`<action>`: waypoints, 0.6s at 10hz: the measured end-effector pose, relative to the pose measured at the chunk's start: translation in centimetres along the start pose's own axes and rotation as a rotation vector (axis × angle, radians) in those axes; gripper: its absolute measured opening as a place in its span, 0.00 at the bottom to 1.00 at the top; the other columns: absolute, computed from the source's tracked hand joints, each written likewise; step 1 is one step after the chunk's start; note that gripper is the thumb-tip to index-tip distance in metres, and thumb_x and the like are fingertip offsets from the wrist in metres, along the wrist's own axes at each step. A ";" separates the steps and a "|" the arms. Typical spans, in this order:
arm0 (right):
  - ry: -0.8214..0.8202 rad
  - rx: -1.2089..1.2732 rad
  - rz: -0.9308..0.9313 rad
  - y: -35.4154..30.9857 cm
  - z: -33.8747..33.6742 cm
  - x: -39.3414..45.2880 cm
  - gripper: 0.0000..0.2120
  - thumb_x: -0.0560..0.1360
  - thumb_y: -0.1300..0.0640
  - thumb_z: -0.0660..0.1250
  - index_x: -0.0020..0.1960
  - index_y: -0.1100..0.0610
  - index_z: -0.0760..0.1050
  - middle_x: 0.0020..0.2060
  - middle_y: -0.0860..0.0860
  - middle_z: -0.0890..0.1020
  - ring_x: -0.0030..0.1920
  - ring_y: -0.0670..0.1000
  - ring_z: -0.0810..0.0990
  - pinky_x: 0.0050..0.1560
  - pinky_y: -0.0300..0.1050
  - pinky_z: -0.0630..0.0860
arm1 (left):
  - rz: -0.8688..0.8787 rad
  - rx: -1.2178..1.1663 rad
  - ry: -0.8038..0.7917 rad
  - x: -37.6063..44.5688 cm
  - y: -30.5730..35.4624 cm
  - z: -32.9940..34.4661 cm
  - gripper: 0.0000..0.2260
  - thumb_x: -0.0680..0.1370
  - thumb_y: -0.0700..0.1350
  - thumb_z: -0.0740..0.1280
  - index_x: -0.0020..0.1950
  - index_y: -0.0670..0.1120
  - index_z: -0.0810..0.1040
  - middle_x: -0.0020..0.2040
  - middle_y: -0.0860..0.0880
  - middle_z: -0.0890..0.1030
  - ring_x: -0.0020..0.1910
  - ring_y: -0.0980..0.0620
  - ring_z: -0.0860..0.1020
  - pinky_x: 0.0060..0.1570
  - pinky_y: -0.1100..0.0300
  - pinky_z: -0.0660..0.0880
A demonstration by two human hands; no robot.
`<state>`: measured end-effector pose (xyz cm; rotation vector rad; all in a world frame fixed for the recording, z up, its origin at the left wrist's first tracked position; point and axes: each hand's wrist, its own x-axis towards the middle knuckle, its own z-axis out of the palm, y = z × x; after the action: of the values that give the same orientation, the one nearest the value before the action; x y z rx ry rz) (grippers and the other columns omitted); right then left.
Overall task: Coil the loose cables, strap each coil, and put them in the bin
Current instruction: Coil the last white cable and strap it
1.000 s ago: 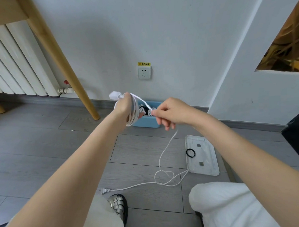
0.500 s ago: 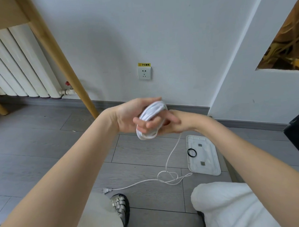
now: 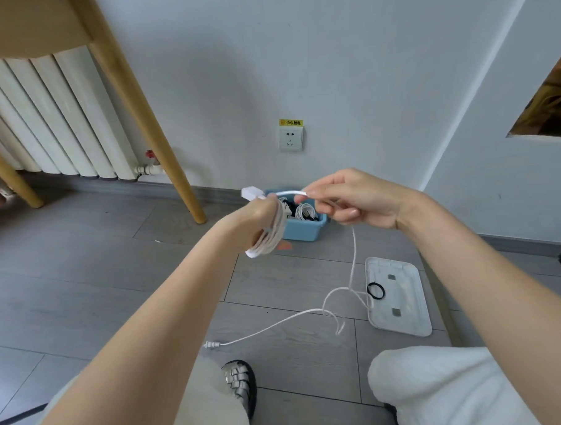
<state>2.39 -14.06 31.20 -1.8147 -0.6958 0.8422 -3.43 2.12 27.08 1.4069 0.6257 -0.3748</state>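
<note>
A white cable (image 3: pixel 275 233) is wound in several loops around the left hand (image 3: pixel 257 218), whose fingers are curled through the coil, with a white plug block (image 3: pixel 250 193) projecting just above that hand. The next stretch of the cable is pinched between the thumb and fingertips of the right hand (image 3: pixel 352 198), held level with the left hand and just beside it. From the right hand the loose remainder hangs down to the grey floor (image 3: pixel 83 285), where it is looped once before its two-pin plug (image 3: pixel 211 345) is reached, near a silver sandal (image 3: pixel 240 382). A blue bin (image 3: pixel 302 230) is set on the floor against the wall, directly behind the hands, and coiled cables are seen inside it. A white lid (image 3: pixel 402 303) is laid flat on the floor to the right, with a black band (image 3: pixel 376 290) resting on it near its left edge. A wall socket (image 3: pixel 290 139) is mounted above the bin.
</note>
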 end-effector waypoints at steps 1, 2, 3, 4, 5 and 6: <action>-0.120 0.063 -0.030 -0.6 0.1 -0.3 0.13 0.81 0.58 0.55 0.58 0.56 0.77 0.27 0.51 0.69 0.18 0.42 0.57 0.21 0.33 0.52 | -0.068 -0.394 0.038 -0.2 1.8 -1.0 0.22 0.83 0.50 0.51 0.76 0.44 0.54 0.67 0.38 0.70 0.54 0.37 0.79 0.54 0.48 0.78; -0.268 0.012 0.010 -0.5 0.4 -0.6 0.14 0.80 0.55 0.56 0.59 0.54 0.77 0.27 0.52 0.69 0.17 0.42 0.58 0.20 0.32 0.55 | -0.019 -1.847 0.085 -0.4 2.4 -2.8 0.22 0.83 0.46 0.52 0.77 0.44 0.55 0.72 0.38 0.66 0.63 0.36 0.73 0.53 0.45 0.76; -0.411 -0.132 0.092 0.4 1.7 -0.6 0.14 0.80 0.52 0.57 0.54 0.55 0.79 0.26 0.51 0.69 0.18 0.43 0.60 0.22 0.34 0.56 | 0.284 -1.052 -0.040 0.0 2.4 -2.4 0.23 0.83 0.51 0.47 0.76 0.43 0.57 0.71 0.41 0.68 0.52 0.37 0.79 0.40 0.48 0.75; -0.378 -0.302 0.239 2.0 2.4 -0.3 0.19 0.79 0.46 0.57 0.41 0.57 0.79 0.23 0.50 0.67 0.18 0.44 0.58 0.22 0.34 0.55 | 0.402 -1.019 -0.179 -1.1 2.8 -1.7 0.24 0.84 0.52 0.43 0.76 0.41 0.55 0.63 0.38 0.76 0.42 0.42 0.83 0.37 0.57 0.79; -0.140 -0.475 0.320 3.2 1.9 0.1 0.26 0.75 0.38 0.60 0.28 0.55 0.69 0.20 0.48 0.62 0.20 0.46 0.56 0.23 0.36 0.57 | 0.349 -0.781 -0.270 -1.6 2.9 -1.0 0.24 0.83 0.52 0.44 0.71 0.36 0.62 0.41 0.42 0.83 0.25 0.54 0.77 0.27 0.66 0.71; 0.118 -0.609 0.281 3.7 1.2 0.4 0.29 0.69 0.35 0.66 0.24 0.54 0.60 0.17 0.45 0.60 0.21 0.48 0.58 0.26 0.40 0.57 | 0.197 -0.403 -0.436 -2.4 2.5 -0.9 0.26 0.83 0.53 0.44 0.65 0.34 0.68 0.28 0.50 0.75 0.17 0.59 0.64 0.21 0.68 0.63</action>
<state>2.02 -14.41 27.35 -2.5336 -0.6747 0.7394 -4.03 3.10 30.45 0.9483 0.1858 -0.3598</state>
